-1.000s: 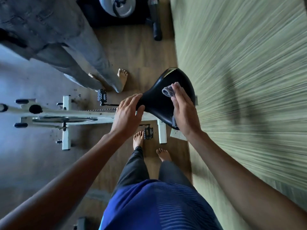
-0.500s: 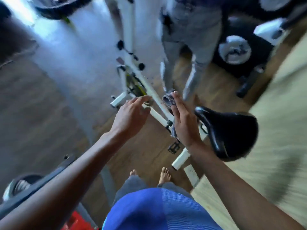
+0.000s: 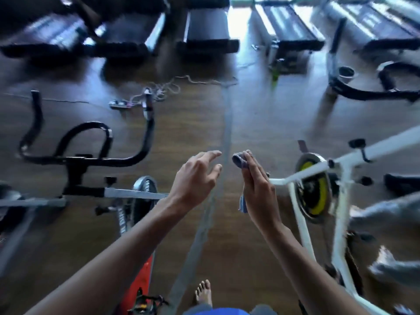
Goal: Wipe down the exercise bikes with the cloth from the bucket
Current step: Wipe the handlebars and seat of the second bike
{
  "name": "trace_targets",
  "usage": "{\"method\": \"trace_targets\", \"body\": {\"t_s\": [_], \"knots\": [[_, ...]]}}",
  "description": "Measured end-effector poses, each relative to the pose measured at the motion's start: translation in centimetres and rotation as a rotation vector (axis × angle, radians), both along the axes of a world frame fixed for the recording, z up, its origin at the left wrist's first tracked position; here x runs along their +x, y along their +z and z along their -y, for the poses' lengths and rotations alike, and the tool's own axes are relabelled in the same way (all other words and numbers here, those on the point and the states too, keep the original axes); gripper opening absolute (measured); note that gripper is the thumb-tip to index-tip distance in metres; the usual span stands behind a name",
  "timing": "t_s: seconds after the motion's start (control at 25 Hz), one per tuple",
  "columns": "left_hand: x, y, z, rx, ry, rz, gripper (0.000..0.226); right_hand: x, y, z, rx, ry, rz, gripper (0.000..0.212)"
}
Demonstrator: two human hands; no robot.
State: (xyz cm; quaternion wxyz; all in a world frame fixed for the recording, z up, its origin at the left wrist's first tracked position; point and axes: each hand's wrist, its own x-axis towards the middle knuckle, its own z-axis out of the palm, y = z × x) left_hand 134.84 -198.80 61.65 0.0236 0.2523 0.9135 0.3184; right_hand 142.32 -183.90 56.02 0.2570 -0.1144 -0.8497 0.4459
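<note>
Two hands: both are raised over the wooden floor [image 3: 227, 114], in the aisle between two bikes, and touch neither.
Left hand [image 3: 195, 178]: released, fingers loosely spread, nothing in it.
Right hand [image 3: 256, 189]: grasping the cloth [image 3: 238, 160], which is bunched at the fingertips with a tail hanging below the palm.
White bike [image 3: 341, 164]: to the right, yellow flywheel [image 3: 313, 185] facing the aisle; its black saddle [image 3: 402, 183] is at the far right edge, well apart from the cloth.
Black-handlebar bike [image 3: 91, 160]: to the left, untouched.
Just changed: a second ago the right hand pressed the cloth on the saddle while the left steadied its nose; both have since come off it.
Against half a second ago: the saddle then lay just beside the right hand; the view has now swung to the aisle and the treadmills [image 3: 209, 26] beyond.
Meaning: the saddle wipe looks finished; likely a move to another part or the next bike.
Bucket: not in view.
</note>
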Motion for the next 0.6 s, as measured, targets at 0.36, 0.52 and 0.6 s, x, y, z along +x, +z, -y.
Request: {"method": "trace_targets", "body": {"t_s": [0.36,0.52,0.6], "knots": [[-8.6,0.3,11.0,0.138,0.307,0.020,0.031,-12.3,0.8,9.7,0.053,0.230,-0.081,0.045],[-12.4,-0.1,11.2,0.156,0.404,0.052,0.029,-17.8,-0.6,9.2,0.141,0.322,-0.122,0.047],[-14.9,-0.4,10.9,0.152,0.459,0.059,0.029,-20.7,-1.3,8.4,0.174,0.377,-0.143,0.045]]}}
